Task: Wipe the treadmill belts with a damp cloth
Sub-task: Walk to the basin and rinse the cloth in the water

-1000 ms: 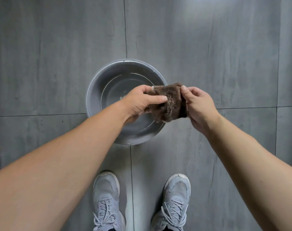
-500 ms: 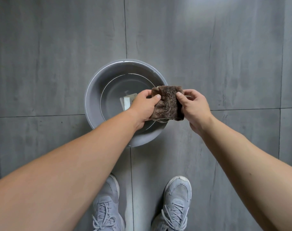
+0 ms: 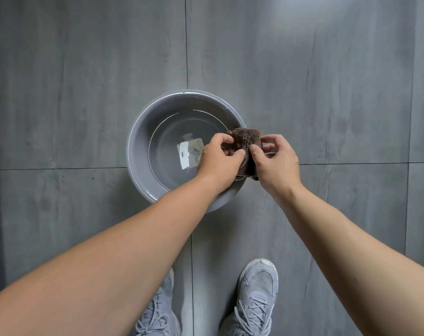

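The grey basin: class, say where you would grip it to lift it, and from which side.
Take the basin by its rim at opposite sides, reaching down from above. It is round, wide, without handles, and seems to hold water, so a level two-handed lift looks safest.

Brown cloth [image 3: 246, 139], shaggy pile, dark in tone, bunched into a narrow upright wad with a rounded fold at the far end and loose edges hanging at the near end. Pinched in mid-air between the left hand [image 3: 219, 163] on its left side and the right hand [image 3: 277, 164] on its right, thumbs close together on its near face, fingers curled over its far part. Poised above the right rim of the grey basin [image 3: 138, 151], just right of scene centre.
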Motion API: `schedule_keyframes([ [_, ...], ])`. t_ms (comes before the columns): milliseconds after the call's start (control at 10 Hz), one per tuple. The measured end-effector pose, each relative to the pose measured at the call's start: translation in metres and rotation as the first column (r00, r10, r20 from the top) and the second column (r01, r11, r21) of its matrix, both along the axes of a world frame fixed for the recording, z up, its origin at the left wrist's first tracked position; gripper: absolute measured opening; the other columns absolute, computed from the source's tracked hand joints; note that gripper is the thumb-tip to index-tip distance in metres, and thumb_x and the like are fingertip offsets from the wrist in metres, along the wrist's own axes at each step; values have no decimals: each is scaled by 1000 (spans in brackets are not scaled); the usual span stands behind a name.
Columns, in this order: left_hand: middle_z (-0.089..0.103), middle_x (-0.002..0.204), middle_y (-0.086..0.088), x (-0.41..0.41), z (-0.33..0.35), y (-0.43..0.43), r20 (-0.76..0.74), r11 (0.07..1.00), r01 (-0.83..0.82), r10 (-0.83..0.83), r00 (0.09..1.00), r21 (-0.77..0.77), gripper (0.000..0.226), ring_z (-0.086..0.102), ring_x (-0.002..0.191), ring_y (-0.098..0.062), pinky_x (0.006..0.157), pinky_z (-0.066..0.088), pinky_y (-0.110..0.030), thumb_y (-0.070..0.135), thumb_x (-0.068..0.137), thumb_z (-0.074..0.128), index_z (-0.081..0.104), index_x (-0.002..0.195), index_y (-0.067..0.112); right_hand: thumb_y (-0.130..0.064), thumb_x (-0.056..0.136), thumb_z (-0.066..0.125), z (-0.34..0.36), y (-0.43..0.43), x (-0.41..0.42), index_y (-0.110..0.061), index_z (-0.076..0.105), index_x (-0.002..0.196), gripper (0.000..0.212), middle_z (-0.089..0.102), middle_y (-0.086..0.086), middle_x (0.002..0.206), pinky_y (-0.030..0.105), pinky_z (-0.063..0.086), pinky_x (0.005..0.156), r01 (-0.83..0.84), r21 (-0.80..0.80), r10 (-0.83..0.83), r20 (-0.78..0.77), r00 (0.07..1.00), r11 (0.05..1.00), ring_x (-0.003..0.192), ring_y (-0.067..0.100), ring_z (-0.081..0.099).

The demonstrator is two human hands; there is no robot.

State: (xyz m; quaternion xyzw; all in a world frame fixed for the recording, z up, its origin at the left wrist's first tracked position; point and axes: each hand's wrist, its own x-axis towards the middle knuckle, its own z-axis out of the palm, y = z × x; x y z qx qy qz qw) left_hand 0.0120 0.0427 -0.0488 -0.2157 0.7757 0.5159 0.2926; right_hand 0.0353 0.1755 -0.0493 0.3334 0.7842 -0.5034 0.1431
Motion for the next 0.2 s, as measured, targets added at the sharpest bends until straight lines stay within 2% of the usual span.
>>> schedule_keyframes([
  [100, 68, 112, -7, 4, -1, 0, -25, 1000, -8, 8, 1000, 29, 24, 68, 97, -17, 93, 56, -34, 22, 94, 72, 59, 114, 25, -38, 89, 67, -3, -1, -1, -37, 62, 99, 12, 69, -9, 92, 46, 62, 75, 11, -39, -11, -1, 1000, 999, 83, 13, 69],
  [200, 66, 108, -4, 6, 5, -6, -8, 999, -32, 32, 999, -32, 23, 66, 96, -18, 85, 54, -30, 30, 95, 68, 56, 115, 27, -34, 94, 68, 8, 3, 0, -31, 64, 109, 16, 70, -5, 99, 27, 56, 64, 55, -36, -55, 10, 998, 998, 77, 5, 66],
])
